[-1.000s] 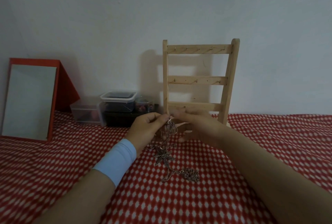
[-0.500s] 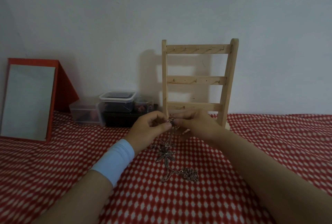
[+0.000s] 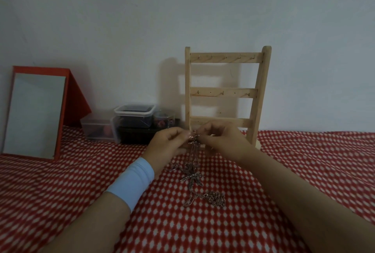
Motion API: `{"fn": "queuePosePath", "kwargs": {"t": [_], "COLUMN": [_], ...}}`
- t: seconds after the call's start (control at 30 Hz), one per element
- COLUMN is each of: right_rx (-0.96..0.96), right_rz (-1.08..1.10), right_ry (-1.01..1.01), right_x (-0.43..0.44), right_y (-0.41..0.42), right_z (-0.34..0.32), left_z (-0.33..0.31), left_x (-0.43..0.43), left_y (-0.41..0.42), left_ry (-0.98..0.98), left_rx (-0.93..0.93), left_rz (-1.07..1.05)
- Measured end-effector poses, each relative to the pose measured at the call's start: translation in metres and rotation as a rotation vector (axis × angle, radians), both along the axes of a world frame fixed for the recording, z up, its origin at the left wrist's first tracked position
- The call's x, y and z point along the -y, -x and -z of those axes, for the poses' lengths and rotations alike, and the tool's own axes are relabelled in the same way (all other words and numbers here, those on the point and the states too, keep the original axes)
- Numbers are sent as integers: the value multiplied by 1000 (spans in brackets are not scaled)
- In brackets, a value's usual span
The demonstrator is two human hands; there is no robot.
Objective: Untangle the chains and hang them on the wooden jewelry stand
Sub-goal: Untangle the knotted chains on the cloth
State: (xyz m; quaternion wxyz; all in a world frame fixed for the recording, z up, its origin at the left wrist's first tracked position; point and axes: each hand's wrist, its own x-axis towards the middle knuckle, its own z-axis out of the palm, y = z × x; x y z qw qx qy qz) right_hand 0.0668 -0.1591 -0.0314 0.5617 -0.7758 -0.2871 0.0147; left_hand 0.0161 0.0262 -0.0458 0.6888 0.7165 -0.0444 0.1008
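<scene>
Tangled chains (image 3: 192, 178), pinched up top between left hand (image 3: 167, 144) and right hand (image 3: 222, 141), are trailed onto checked cloth (image 3: 81, 181) before the wooden jewelry stand (image 3: 224, 92). Judged light, limp, snag-prone; best held at loose ends.

The tangled chains (image 3: 192, 178) blur together, perhaps 2 strands.

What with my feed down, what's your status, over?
Left grip, right grip both pinch tangled silver metal chains, top lifted, rest on red-checked cloth. Pale wooden ladder-shaped jewelry stand behind, hooks bare. Nothing in the way.
</scene>
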Motion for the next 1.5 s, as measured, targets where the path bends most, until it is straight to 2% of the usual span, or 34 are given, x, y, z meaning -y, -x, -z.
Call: {"fn": "queuePosePath", "kwargs": {"t": [0.23, 0.5, 0.73, 0.87, 1.1, 1.23, 1.37, 1.5], "right_rx": [-61, -79, -295, -297, -415, -258, -151, -348], "right_rz": [-79, -102, -148, -169, -201, -103, -23, -76], "right_ry": [-57, 75, 24, 60, 85, 125, 34, -130], "right_x": [0, 1, 4, 2, -5, -4, -3, -3], "right_y": [1, 4, 9, 10, 6, 8, 3, -2], "right_z": [-1, -5, -13, -13, -5, -4, -1, 3], "left_z": [3, 2, 2, -1, 1, -1, 2, 7], "left_x": [3, 3, 2, 1, 4, 1, 1, 5], "left_y": [-1, 2, 2, 3, 1, 4, 2, -2], "left_ry": [-131, -397, -436, -443, -459, -597, -664, -684], "left_rx": [27, 254, 337, 388, 284, 373, 381, 219], "left_rz": [-7, -200, -244, -251, -129, -241, -339, -228]}}
